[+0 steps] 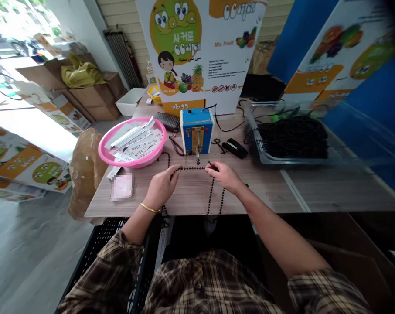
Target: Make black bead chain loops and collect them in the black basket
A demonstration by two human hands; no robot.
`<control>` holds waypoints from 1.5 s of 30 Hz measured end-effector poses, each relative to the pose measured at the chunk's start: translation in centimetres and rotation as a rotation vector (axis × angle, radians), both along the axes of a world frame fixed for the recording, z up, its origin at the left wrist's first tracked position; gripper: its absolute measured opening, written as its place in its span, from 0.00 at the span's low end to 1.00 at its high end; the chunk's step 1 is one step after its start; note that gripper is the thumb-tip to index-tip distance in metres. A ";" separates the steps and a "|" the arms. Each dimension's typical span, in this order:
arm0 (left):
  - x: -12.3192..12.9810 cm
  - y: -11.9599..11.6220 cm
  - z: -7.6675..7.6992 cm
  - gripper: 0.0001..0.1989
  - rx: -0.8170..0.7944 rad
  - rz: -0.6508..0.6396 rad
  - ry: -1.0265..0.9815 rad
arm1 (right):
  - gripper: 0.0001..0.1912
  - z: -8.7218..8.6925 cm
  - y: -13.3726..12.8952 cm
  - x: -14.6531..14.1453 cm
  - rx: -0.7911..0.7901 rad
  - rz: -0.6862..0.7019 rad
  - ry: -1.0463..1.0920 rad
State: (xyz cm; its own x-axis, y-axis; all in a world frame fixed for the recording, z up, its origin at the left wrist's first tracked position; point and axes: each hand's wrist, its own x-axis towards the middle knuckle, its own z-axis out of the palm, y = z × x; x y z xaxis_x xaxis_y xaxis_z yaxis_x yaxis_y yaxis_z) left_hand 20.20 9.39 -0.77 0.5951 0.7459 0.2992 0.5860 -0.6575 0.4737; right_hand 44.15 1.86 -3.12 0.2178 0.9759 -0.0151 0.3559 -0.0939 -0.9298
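Lengths of the dark round-beaded strand [193, 168] hang over the near edge of the wood-grain table [184, 196]. Just in from that edge, the left hand [161, 185] pinches the strand narrowly, thumb against fingers. The right hand [225, 175] has it in an equally narrow pinch, and the stretch between them runs nearly straight. Near the table's left edge sits a round pink plastic basin [101, 150] of white printed strips; toward the right, a clear plastic bin [282, 162] holds a black tangled heap [295, 137]. Beyond the hands, a black stapler [235, 148] lies right of a blue-and-white boxy machine [197, 115]. Farther back, near the far edge, stands a large white printed carton [228, 65].
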 end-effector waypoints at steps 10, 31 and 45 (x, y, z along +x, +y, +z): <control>1.6 1.3 -2.0 0.17 -0.022 0.163 -0.012 | 0.10 -2.8 3.5 0.0 0.081 -0.148 -0.073; 2.4 2.2 -2.8 0.17 -0.129 0.259 -0.077 | 0.11 -2.5 5.1 -0.2 0.098 -0.207 -0.056; 1.9 3.2 -3.2 0.19 -0.211 0.296 -0.118 | 0.12 -1.1 5.3 0.0 -0.055 -0.361 -0.025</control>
